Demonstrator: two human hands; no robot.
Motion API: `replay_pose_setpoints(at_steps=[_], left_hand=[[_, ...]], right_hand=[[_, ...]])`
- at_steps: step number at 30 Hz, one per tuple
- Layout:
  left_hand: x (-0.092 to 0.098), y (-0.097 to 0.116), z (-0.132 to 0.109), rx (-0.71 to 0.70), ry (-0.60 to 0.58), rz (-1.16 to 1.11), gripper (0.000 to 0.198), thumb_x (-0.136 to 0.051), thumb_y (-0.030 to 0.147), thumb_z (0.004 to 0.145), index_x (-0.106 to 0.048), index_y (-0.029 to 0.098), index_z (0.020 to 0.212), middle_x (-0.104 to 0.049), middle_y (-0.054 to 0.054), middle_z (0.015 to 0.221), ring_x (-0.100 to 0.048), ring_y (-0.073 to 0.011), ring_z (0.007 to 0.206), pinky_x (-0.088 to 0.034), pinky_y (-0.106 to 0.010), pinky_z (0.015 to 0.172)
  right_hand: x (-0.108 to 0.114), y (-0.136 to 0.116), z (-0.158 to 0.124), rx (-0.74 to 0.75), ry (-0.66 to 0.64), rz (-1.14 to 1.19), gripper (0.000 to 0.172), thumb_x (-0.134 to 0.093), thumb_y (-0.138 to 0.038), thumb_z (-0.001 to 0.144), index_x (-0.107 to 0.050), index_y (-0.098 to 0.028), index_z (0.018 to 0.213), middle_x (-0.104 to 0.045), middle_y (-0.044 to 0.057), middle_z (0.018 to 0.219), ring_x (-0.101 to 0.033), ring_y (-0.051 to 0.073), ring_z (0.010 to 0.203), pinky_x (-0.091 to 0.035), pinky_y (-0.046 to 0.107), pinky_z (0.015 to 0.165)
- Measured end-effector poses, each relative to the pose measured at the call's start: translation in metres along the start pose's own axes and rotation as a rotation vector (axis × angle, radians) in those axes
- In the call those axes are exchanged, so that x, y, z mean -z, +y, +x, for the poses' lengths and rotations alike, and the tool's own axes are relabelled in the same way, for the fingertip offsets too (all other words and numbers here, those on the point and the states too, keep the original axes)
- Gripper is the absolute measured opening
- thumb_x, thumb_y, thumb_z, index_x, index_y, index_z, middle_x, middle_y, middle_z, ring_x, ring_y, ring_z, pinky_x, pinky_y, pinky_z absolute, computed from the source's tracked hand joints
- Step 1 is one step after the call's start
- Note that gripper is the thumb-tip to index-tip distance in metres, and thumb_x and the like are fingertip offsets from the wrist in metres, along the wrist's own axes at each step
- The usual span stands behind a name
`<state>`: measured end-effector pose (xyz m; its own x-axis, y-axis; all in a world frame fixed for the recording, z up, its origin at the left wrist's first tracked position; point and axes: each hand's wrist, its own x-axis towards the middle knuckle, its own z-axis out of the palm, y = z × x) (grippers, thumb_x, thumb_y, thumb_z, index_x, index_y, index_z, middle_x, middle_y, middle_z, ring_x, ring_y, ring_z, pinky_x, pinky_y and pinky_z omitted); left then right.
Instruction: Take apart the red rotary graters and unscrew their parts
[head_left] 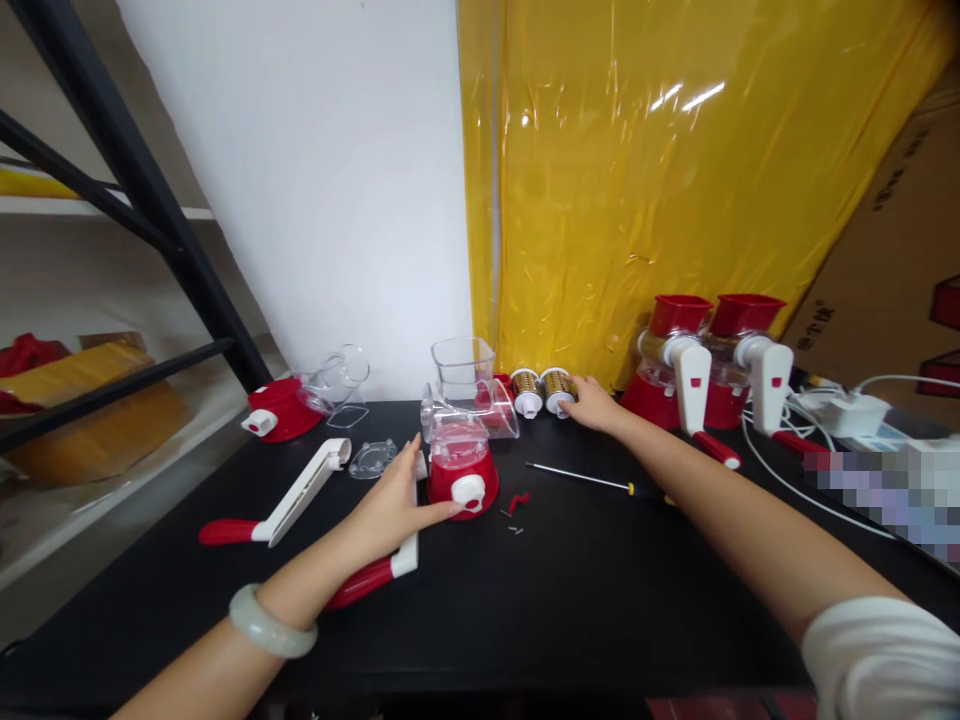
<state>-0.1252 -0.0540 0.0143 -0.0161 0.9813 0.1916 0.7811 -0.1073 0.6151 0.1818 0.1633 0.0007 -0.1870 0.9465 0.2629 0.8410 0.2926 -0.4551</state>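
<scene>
A rotary grater body stands upright at mid table, with a red base (480,490), a white knob (468,492) and a clear hopper housing (469,400) on top. My left hand (386,510) is beside it, fingers stretched out and open, thumb at the knob. Under that hand lies a crank handle (405,556) with a red grip, partly hidden. My right hand (592,403) reaches to the back, its fingers closed around the edge of a metal grater drum (557,388) with white ends. A second grater drum (527,390) stands just left of it.
Two assembled rotary graters (664,370) stand back right, near white cables and a charger (855,412). A screwdriver (581,477), a small red part (518,502) and screws (514,530) lie mid table. Another red base (289,408), a crank (307,490) and a clear plate (373,459) are left.
</scene>
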Motion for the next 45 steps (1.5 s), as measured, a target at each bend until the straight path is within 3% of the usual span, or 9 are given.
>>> replay_pose_setpoints(at_steps=[6, 9, 13, 18, 27, 33, 38, 42, 45], left_hand=[[-0.003, 0.009, 0.006, -0.091, -0.080, 0.114, 0.107, -0.078, 0.062, 0.060, -0.037, 0.019, 0.148, -0.040, -0.021, 0.153, -0.024, -0.0430, 0.146, -0.018, -0.062, 0.117], [-0.007, 0.006, -0.001, -0.034, -0.084, 0.190, 0.113, -0.074, 0.068, 0.060, -0.034, 0.014, 0.150, -0.030, -0.024, 0.157, -0.013, -0.0445, 0.148, -0.014, -0.063, 0.117], [-0.009, 0.004, -0.012, -0.029, -0.022, 0.235, 0.110, -0.070, 0.071, 0.064, -0.034, 0.013, 0.151, -0.030, -0.022, 0.157, -0.014, -0.0402, 0.149, -0.021, -0.056, 0.118], [-0.010, 0.011, -0.014, -0.107, 0.108, 0.259, 0.093, -0.069, 0.066, 0.070, -0.046, 0.016, 0.145, -0.045, -0.016, 0.151, -0.024, -0.0344, 0.148, -0.027, -0.049, 0.118], [-0.001, 0.018, -0.008, -0.130, 0.109, 0.257, 0.074, -0.071, 0.065, 0.069, -0.065, 0.018, 0.126, -0.064, -0.012, 0.132, -0.045, -0.0346, 0.136, -0.038, -0.043, 0.113], [0.003, 0.020, -0.006, -0.145, 0.090, 0.306, 0.073, -0.070, 0.065, 0.070, -0.067, 0.013, 0.122, -0.066, -0.014, 0.129, -0.051, -0.0347, 0.131, -0.041, -0.042, 0.111], [0.005, 0.023, -0.005, -0.144, 0.068, 0.359, 0.073, -0.070, 0.063, 0.071, -0.067, 0.011, 0.122, -0.065, -0.015, 0.130, -0.053, -0.0340, 0.130, -0.042, -0.040, 0.110], [0.005, 0.023, -0.006, -0.152, 0.076, 0.380, 0.075, -0.068, 0.066, 0.071, -0.067, 0.013, 0.124, -0.065, -0.013, 0.130, -0.054, -0.0334, 0.129, -0.043, -0.040, 0.109], [0.004, 0.021, -0.006, -0.171, 0.078, 0.364, 0.073, -0.068, 0.065, 0.072, -0.067, 0.015, 0.125, -0.065, -0.011, 0.130, -0.052, -0.0327, 0.131, -0.042, -0.041, 0.110]], right_hand=[[-0.001, -0.003, -0.006, 0.072, -0.004, -0.012, 0.054, -0.061, -0.018, 0.082, -0.054, -0.011, 0.135, -0.059, 0.018, 0.132, -0.053, 0.028, 0.127, -0.036, 0.038, 0.109], [0.003, -0.019, -0.014, 0.127, 0.104, 0.020, 0.057, -0.057, -0.022, 0.085, -0.048, -0.011, 0.140, -0.049, 0.021, 0.141, -0.042, 0.032, 0.137, -0.031, 0.045, 0.113], [0.025, -0.061, -0.035, 0.435, 0.318, 0.226, 0.047, -0.050, -0.029, 0.091, -0.051, -0.016, 0.135, -0.052, 0.018, 0.136, -0.046, 0.031, 0.132, -0.034, 0.051, 0.111], [0.062, -0.129, -0.064, 0.660, 0.340, 0.367, 0.043, -0.046, -0.044, 0.096, -0.054, -0.018, 0.130, -0.054, 0.015, 0.130, -0.049, 0.028, 0.127, -0.037, 0.048, 0.109], [0.070, -0.202, -0.078, 0.579, 0.229, 0.315, 0.072, -0.061, -0.068, 0.079, -0.053, -0.013, 0.124, -0.055, 0.019, 0.109, -0.059, 0.040, 0.108, -0.044, 0.061, 0.092], [0.077, -0.216, -0.078, 0.456, 0.213, 0.095, 0.053, -0.068, -0.043, 0.083, -0.055, -0.010, 0.122, -0.055, 0.019, 0.109, -0.064, 0.033, 0.097, -0.049, 0.049, 0.085], [0.084, -0.211, -0.076, 0.506, 0.167, 0.103, 0.057, -0.064, -0.041, 0.082, -0.054, -0.009, 0.128, -0.058, 0.021, 0.116, -0.064, 0.034, 0.101, -0.050, 0.047, 0.086], [0.078, -0.199, -0.057, 0.562, 0.068, 0.323, 0.066, -0.072, -0.037, 0.075, -0.052, -0.013, 0.133, -0.060, 0.017, 0.120, -0.062, 0.030, 0.110, -0.048, 0.045, 0.096], [0.068, -0.186, -0.040, 0.528, -0.138, 0.676, 0.079, -0.080, -0.031, 0.069, -0.044, -0.019, 0.138, -0.064, 0.011, 0.115, -0.066, 0.023, 0.101, -0.052, 0.043, 0.094]])
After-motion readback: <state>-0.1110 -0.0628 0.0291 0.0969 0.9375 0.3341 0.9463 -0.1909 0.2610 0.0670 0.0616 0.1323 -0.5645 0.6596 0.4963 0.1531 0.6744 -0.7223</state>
